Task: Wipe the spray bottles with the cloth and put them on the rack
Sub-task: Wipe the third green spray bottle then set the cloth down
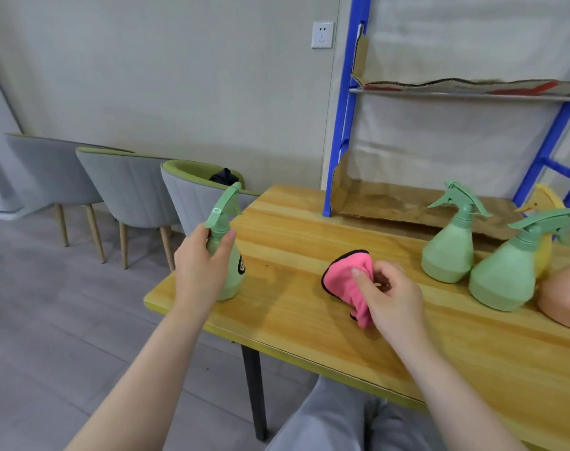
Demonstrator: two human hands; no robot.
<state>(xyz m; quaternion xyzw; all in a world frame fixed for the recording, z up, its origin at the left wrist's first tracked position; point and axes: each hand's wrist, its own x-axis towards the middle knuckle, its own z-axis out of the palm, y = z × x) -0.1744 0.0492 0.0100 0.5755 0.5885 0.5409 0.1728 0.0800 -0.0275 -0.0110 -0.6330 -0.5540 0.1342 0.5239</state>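
Head view: our left hand point(200, 265) grips a green spray bottle point(228, 255) upright at the table's point(309, 307) left edge; right hand point(386, 294) pinches the pink cloth point(348, 275) mid-table. Two more green bottles point(448, 252) stand far right, w/ the blue rack point(345, 125) behind.

Bare forearms with no sleeves; light grey trousers point(335, 418) cover the legs.
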